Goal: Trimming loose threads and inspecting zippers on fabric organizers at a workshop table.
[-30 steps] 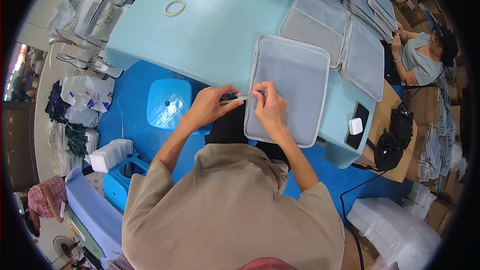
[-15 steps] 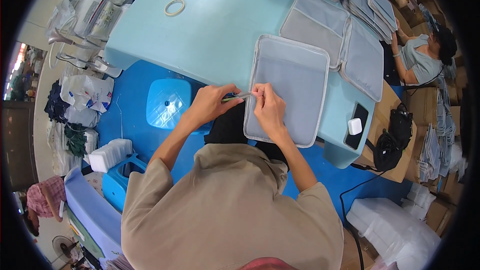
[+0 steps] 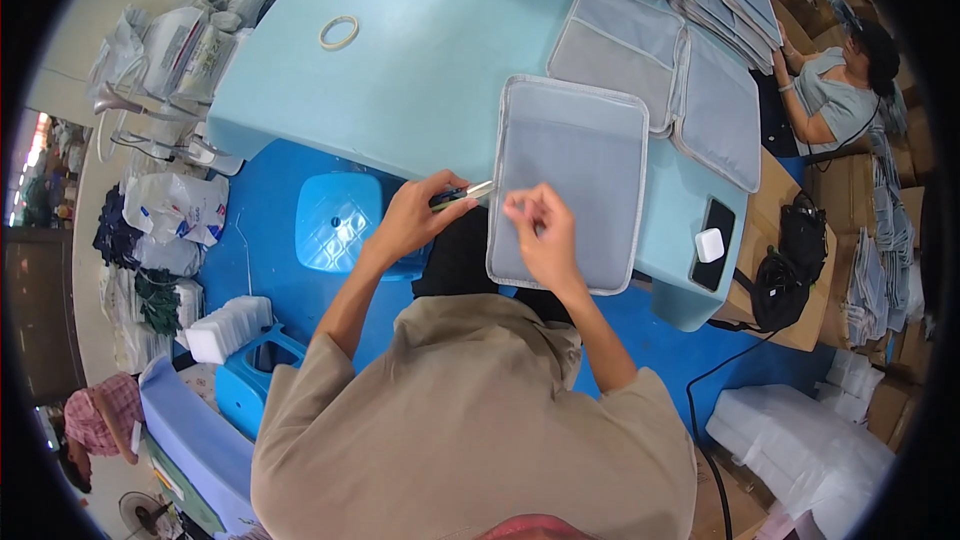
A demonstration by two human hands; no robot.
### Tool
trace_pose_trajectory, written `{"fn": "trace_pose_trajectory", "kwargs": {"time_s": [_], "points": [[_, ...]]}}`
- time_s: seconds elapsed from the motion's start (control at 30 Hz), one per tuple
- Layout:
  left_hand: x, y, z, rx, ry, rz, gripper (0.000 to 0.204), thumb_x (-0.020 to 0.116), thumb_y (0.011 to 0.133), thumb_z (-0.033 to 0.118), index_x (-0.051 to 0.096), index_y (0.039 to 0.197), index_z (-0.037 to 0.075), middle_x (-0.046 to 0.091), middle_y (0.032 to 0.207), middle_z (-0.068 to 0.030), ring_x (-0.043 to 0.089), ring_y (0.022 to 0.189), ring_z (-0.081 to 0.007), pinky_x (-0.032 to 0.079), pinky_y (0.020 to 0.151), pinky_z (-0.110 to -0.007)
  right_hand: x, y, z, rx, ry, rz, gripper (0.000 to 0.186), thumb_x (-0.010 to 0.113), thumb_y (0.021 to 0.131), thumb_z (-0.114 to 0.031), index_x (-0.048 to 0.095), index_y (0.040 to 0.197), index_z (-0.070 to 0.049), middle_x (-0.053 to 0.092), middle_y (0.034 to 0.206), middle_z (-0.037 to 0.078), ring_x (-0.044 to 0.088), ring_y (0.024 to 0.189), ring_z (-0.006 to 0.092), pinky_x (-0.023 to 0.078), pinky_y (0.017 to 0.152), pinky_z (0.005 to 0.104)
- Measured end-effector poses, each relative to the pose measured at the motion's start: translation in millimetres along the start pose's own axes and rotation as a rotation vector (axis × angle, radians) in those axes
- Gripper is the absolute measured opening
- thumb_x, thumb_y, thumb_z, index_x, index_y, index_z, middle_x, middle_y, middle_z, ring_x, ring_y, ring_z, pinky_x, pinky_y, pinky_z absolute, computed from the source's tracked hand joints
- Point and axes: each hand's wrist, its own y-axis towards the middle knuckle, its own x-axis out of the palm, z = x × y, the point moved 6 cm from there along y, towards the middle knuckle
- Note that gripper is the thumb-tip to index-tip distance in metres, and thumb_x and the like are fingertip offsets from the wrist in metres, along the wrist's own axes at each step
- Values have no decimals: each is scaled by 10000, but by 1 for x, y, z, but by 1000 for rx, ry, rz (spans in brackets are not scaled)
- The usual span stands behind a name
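Observation:
My left hand (image 3: 415,217) pinches a small slim tool (image 3: 477,191) with a pale, metal-looking tip and a greenish edge; its exact kind does not show. The tip points right, close to the left rim of a grey zippered fabric case (image 3: 590,180). This case is flat, with a raised piped border, and its lower part juts past the table edge over my lap. Above the lower left part of the case is my right hand (image 3: 545,235), fingers curled and slightly blurred, thumb and forefinger together. Whatever they may pinch is too small to make out.
The light blue table (image 3: 400,90) carries a tape roll (image 3: 339,33), another opened grey case (image 3: 625,50), stacked cases (image 3: 715,5) and a phone (image 3: 712,260) with a white small box (image 3: 709,245) on it. A blue stool (image 3: 338,222) stands left. A co-worker (image 3: 835,90) sits at right.
My right hand has come away from the tool and drawn slightly down, its fingers curling. The tool stays in my left hand, its pale tip now more exposed. The view has shifted a little.

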Motion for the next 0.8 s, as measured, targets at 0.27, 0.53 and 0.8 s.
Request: {"fn": "trace_pose_trajectory", "kwargs": {"time_s": [0.27,0.53,0.8], "points": [[14,-9,-42,-164,-622,301,336,528,1107,320,690,1109,26,385,622,92,305,547,-3,215,491,-230,-68,-122,0,465,-261,-375,108,675,914,11,588,970,-19,705,846,100,624,710,150,471,631,295],[40,14,-25,-257,-622,265,303,672,1028,308,704,934,22,420,637,104,341,573,2,227,503,-239,-97,-163,26,477,-890,-228,282,739,921,-214,641,1074,1,704,837,176,682,777,362,520,709,463],[47,24,-25,-183,-442,237,262,745,966,251,677,857,22,457,663,102,364,621,-21,263,540,-248,-56,-129,-7,237,-610,-200,263,725,942,-222,637,1054,-1,686,825,154,657,804,366,505,734,459]]}}
